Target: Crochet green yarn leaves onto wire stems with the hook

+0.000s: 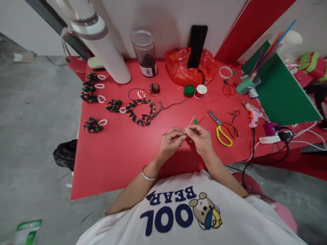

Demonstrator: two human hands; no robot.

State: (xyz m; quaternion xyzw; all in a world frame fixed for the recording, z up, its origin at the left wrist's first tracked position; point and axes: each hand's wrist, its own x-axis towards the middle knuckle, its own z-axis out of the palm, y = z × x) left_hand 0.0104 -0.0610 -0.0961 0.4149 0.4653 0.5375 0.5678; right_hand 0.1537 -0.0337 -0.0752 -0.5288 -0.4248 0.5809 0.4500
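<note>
My left hand (pixel 171 141) and my right hand (pixel 201 139) meet fingertip to fingertip at the table's near side. Both are closed in a pinch around the lower end of a thin, pale needle (pixel 190 121), which slants up to the right. Any thread at the fingertips is too small to make out. Just beyond my right fingers lies a small green piece (pixel 195 121) with a thin tip. To the right rest yellow-and-red-handled scissors (pixel 222 129), opened. A braided ring of multicoloured yarn (pixel 140 111) lies left of my hands, with yarn ends trailing from it.
Several yarn balls with white bead loops (pixel 93 125) lie at left. Behind are a green yarn ball (pixel 189 90), a thread spool (pixel 201 91), a jar (pixel 145 54), a tall white bottle (pixel 109 54) and a red bag (pixel 178 66). A pink glue gun (pixel 253 115) and cables are right.
</note>
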